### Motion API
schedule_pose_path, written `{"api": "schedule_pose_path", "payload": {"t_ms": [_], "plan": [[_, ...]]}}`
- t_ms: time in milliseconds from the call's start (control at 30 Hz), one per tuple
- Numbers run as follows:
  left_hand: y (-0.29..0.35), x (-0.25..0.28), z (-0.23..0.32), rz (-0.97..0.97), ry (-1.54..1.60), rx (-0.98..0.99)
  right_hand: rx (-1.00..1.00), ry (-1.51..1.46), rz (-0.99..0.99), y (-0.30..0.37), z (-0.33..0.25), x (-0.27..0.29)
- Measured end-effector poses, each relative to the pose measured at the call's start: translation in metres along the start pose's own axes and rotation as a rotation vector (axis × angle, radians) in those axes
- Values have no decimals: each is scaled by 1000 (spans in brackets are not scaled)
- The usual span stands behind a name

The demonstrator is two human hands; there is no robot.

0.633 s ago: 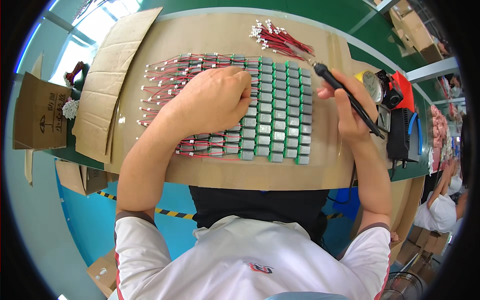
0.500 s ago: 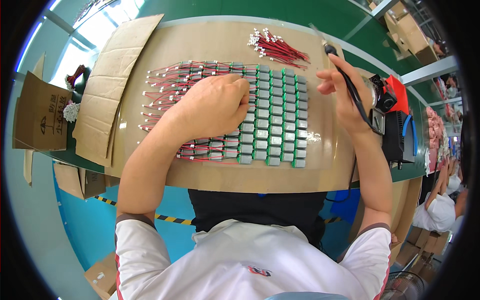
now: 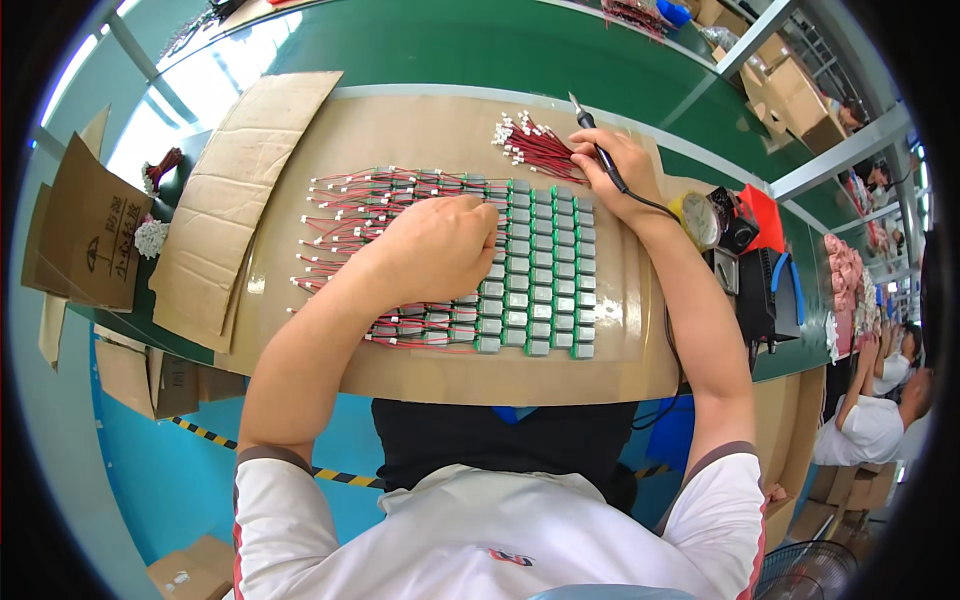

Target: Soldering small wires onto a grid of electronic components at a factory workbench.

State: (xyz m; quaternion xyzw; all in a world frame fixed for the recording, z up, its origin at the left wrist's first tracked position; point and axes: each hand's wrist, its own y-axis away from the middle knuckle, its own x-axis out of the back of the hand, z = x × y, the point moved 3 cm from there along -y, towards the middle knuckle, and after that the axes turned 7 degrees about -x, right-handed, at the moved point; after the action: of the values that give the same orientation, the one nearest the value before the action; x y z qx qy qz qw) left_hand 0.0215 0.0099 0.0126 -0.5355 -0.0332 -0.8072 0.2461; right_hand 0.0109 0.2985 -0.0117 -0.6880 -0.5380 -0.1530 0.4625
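Rows of small grey battery cells with green ends (image 3: 540, 270) lie on the brown board in front of me. Red and black leads with white connectors (image 3: 335, 225) fan out from the left rows. My left hand (image 3: 440, 245) is closed over the middle of these rows; whatever its fingertips pinch is hidden beneath it. In my right hand (image 3: 625, 170) is a black soldering iron (image 3: 604, 160), its metal tip pointing up and away. The fingers of that hand reach the right end of a loose bundle of red and black leads (image 3: 540, 150) at the far side.
Flattened cardboard (image 3: 245, 200) leans along the left, beside a cardboard box (image 3: 85, 235). At the right stand a tape roll (image 3: 697, 222), a black box-shaped unit (image 3: 760, 290), a blue-handled tool (image 3: 786, 285) and a red container (image 3: 762, 215). Co-workers sit far right.
My right hand has moved left with the soldering iron, from the right of the cells to the loose leads. My left hand stays over the rows. The view has shifted slightly.
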Motion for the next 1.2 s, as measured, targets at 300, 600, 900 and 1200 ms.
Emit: {"api": "schedule_pose_path", "payload": {"t_ms": [300,600,900,1200], "plan": [[1,1,0,6,-11,3,-55,24,73,2,2,6],[4,3,0,27,-15,-20,-63,-31,246,15,-6,22],[4,17,8,78,-50,-20,150,92,300,35,-24,34],[-10,30,8,325,-49,-27,74,-31,270,34,-29,35]]}}
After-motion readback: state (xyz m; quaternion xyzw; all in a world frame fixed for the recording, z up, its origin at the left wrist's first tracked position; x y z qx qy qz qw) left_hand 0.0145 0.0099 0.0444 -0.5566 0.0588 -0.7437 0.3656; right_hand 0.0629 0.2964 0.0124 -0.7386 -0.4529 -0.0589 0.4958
